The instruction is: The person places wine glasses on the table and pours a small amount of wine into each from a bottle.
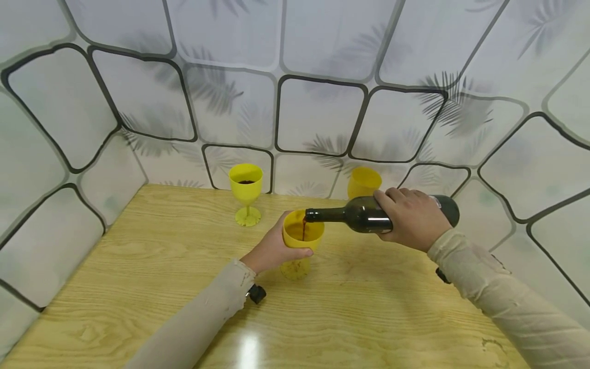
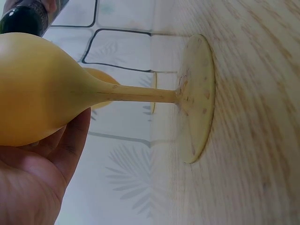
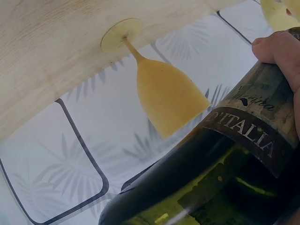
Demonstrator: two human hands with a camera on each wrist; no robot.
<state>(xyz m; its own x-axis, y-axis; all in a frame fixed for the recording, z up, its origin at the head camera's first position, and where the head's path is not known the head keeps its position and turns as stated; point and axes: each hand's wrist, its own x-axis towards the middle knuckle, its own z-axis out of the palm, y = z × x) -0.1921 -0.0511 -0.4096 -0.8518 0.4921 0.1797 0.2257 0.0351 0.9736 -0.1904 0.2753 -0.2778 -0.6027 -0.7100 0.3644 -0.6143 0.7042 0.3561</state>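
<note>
The light wooden bench (image 1: 184,287) ends at a patterned white wall (image 1: 318,118) that stands beyond both hands and also closes in on the left side and the right side. Between the hands and the near edge, the wood is free. Behind the hands, close to the back wall, the room is narrower.

The left hand (image 1: 272,251) is curled around the bowl of a yellow plastic wine goblet (image 1: 301,241), with the thumb on the near side just under the rim. In the left wrist view the palm and thumb lie against the round bowl, and the thin stem goes down to a flat round foot that stands on the bench.

The right hand (image 1: 410,218) is closed around the body of a dark green glass wine bottle (image 1: 364,215). The bottle lies almost horizontal, its neck points toward the left hand and its mouth is just over the rim of the held goblet. A thin dark red stream falls from the mouth into the goblet, and dark liquid shows inside. The right wrist view shows a dark label with light letters under the fingers.

A second yellow goblet (image 1: 246,192) stands beyond the left hand, near the back wall, with dark liquid in it. A third yellow goblet (image 1: 364,183) stands just behind the bottle, partly hidden by it.
</note>
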